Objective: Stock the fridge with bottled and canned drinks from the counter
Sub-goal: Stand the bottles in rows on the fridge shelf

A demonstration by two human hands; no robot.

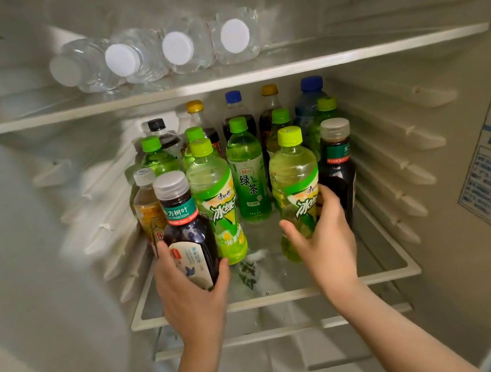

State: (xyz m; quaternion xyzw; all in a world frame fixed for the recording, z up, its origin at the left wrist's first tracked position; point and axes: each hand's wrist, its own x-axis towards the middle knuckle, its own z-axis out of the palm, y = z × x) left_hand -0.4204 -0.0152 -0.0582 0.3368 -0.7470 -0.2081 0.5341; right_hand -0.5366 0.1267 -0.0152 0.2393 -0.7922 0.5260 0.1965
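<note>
Stocking a fridge (32,221) two bottles at a time. Wrapping the left hand (190,289) round the lower half of a dark tea (186,228), thumb and fingers curled tight across its label. Clasping a green tea (294,184) low down in the right hand (324,237), thumb on one side, fingers curling round the other.

Gripping both low and roughly upright, probably to bring the bases down flat on the shelf (383,276) while steering the tops past their neighbours. Hiding the dark tea's base behind the left palm, and blurring the green tea's base against the glass, so not showing whether either is resting yet.

Easing the dark tea in just beside a second green tea (215,197) at the left thumb, with an amber tea (147,208) just past the left fingertips. Slotting the green tea in front of an other dark tea (339,163) just behind the right fingers. Leaving a gap between the two hands, opening onto a pale-label tea (249,178) further back.

Filling the front row last, judging by the colas (235,112) packed far beyond both hands. Leaving four water bottles (179,49) lying on their sides well above the hands, caps outward, likely for want of standing height up there.
</note>
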